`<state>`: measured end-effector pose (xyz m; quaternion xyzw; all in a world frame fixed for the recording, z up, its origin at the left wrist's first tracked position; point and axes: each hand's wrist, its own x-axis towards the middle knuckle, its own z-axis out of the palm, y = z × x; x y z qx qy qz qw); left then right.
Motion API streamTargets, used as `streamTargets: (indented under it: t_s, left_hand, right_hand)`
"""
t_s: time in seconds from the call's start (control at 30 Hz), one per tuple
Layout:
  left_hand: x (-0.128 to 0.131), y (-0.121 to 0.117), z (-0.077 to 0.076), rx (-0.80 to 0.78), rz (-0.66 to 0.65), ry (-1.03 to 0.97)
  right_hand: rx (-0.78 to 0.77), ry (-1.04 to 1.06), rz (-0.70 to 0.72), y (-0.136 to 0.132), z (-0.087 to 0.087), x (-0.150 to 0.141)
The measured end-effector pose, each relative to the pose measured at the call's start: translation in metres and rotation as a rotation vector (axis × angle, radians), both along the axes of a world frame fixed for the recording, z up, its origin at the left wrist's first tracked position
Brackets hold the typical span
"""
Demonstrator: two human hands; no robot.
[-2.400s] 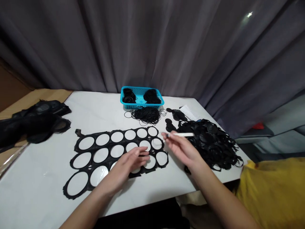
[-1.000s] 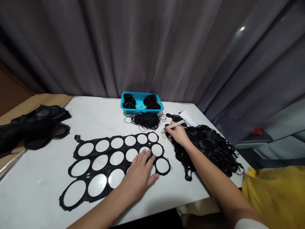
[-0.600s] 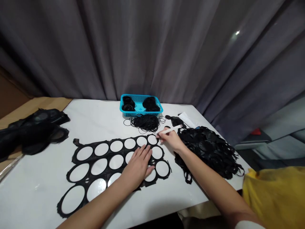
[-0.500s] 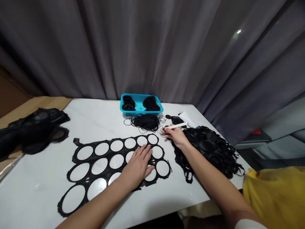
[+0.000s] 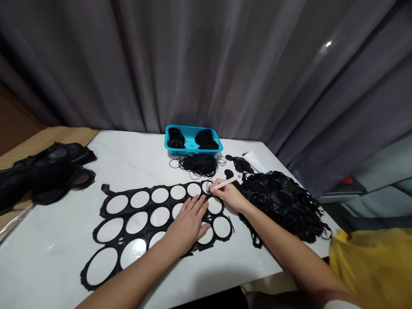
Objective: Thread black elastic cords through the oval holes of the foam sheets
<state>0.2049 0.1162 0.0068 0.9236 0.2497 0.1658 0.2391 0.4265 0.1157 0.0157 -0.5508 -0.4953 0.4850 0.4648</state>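
The right hand (image 5: 231, 195) pinched a white pen (image 5: 228, 182) between thumb and fingers, its lower end at the sheet's upper right hole. A thin black loop showed by those fingertips; whether it hung on the pen or lay on the sheet could not be told. The left hand (image 5: 186, 225) lay palm down, fingers close together and thumb apart, on the black sheet (image 5: 145, 234), which was spread flat on the white table (image 5: 61, 257), its round holes in three rows.

Just beside the right forearm lay a heap (image 5: 280, 201) of black cut scraps. Beyond the hands were a few black discs (image 5: 241, 165), a white paper (image 5: 255, 161) and a tangle (image 5: 199, 165) of thin rings, just in front of a blue basket (image 5: 177, 152) with two black bunches inside.

Well to the left, a dark bundle (image 5: 54, 176) lay partly over a brown board (image 5: 71, 134). Yellow cloth (image 5: 370, 266) showed at the lower right, and a grey curtain (image 5: 177, 64) hung behind the table.
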Motion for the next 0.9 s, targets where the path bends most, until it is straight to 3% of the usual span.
streamTargets:
  t_s: [0.13,0.4,0.63,0.73,0.9]
  left_hand:
    - [-0.001,0.000,-0.001,0.002,-0.002,0.003]
    - [-0.001,-0.001,-0.007,0.191,0.007,0.067]
    - [0.000,-0.001,-0.008,0.250,0.019,0.100]
    - [0.000,-0.001,-0.008,0.241,0.019,0.093]
    - [-0.001,-0.001,-0.005,0.230,0.017,0.091]
  right_hand:
    - [0.072,-0.292,0.038,-0.004,0.003,-0.001]
    - [0.133,-0.469,0.074,-0.004,0.011,-0.004]
    - [0.383,-0.809,0.181,-0.013,0.004,-0.012]
    - [0.352,-0.841,0.002,0.001,0.006,0.003]
    - [0.253,-0.700,-0.421,0.042,0.022,0.063]
